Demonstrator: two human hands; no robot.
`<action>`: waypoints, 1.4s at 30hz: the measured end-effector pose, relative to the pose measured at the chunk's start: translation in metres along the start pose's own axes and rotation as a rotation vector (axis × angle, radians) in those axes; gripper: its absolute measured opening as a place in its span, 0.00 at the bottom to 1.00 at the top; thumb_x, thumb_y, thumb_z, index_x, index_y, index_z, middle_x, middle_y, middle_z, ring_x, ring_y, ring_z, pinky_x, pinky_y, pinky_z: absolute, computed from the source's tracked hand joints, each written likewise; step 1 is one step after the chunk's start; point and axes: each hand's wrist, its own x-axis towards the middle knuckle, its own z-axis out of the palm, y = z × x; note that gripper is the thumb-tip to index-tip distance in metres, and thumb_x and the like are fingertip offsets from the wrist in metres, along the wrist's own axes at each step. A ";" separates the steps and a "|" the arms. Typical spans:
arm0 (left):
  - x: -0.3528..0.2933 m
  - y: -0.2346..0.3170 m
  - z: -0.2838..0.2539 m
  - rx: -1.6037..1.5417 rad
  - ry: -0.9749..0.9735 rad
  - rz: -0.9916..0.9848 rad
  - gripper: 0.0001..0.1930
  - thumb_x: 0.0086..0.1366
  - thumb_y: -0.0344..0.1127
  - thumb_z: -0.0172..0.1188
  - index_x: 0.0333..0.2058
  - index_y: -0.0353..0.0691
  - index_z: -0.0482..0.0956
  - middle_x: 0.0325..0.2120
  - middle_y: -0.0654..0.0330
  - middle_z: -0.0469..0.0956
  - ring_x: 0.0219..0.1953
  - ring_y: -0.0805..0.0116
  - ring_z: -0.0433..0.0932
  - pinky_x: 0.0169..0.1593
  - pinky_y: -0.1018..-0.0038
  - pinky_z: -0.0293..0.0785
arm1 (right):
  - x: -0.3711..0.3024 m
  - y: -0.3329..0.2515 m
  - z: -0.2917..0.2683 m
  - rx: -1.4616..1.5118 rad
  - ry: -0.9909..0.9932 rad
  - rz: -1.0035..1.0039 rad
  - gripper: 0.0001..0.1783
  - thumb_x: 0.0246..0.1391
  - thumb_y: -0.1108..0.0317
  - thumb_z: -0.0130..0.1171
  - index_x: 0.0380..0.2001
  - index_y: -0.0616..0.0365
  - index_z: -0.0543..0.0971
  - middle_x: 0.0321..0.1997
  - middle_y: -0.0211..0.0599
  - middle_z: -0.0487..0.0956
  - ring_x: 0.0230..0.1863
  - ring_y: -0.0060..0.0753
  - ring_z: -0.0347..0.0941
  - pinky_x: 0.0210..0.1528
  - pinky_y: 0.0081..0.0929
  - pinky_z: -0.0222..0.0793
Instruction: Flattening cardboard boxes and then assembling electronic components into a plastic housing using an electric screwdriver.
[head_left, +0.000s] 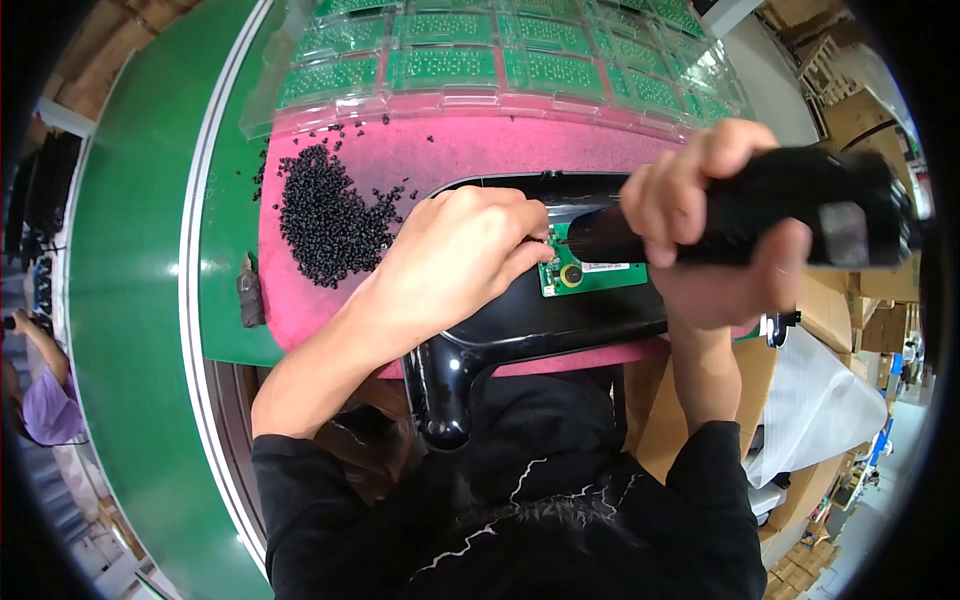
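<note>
My right hand point(715, 220) is wrapped round a black power screwdriver point(790, 205), blurred by motion. Its tip points left at the upper left corner of a green circuit board point(600, 278). That board, with a round yellow-ringed part on it, lies inside a glossy black plastic housing point(540, 325). At the same corner my left hand point(475, 240) has thumb and fingertips pinched together; whatever they hold is too small or hidden to make out. The housing rests on a pink mat, its rounded arm point(440, 400) jutting over the near edge towards me.
A heap of small black screws point(335, 215) lies on the pink mat point(480, 135) at left. Clear trays point(450, 70) of green circuit boards stand at the back. A dark wrapped stick point(250, 292) lies on the green table point(130, 270). Cardboard boxes point(820, 310) stand at right; another person point(50, 400) is far left.
</note>
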 end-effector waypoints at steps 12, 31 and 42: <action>0.006 0.003 0.003 -0.102 0.030 0.206 0.07 0.54 0.35 0.61 0.27 0.37 0.77 0.23 0.59 0.77 0.29 0.58 0.77 0.30 0.66 0.73 | -0.006 -0.029 0.002 0.068 -0.133 -0.197 0.32 0.45 0.36 0.58 0.37 0.53 0.66 0.21 0.23 0.68 0.13 0.16 0.62 0.21 0.18 0.59; 0.004 0.007 -0.002 -0.053 0.087 -0.009 0.12 0.63 0.33 0.53 0.24 0.32 0.70 0.19 0.49 0.70 0.23 0.48 0.72 0.27 0.62 0.67 | -0.027 -0.022 0.017 -0.119 0.088 0.181 0.33 0.41 0.39 0.65 0.33 0.55 0.65 0.18 0.27 0.67 0.13 0.20 0.61 0.19 0.19 0.58; 0.002 0.004 -0.001 -0.054 0.099 0.014 0.09 0.59 0.36 0.58 0.31 0.36 0.72 0.25 0.54 0.74 0.29 0.54 0.76 0.30 0.65 0.71 | -0.024 -0.014 0.018 -0.074 -0.041 0.109 0.31 0.41 0.43 0.66 0.34 0.56 0.65 0.17 0.27 0.69 0.12 0.19 0.62 0.15 0.17 0.58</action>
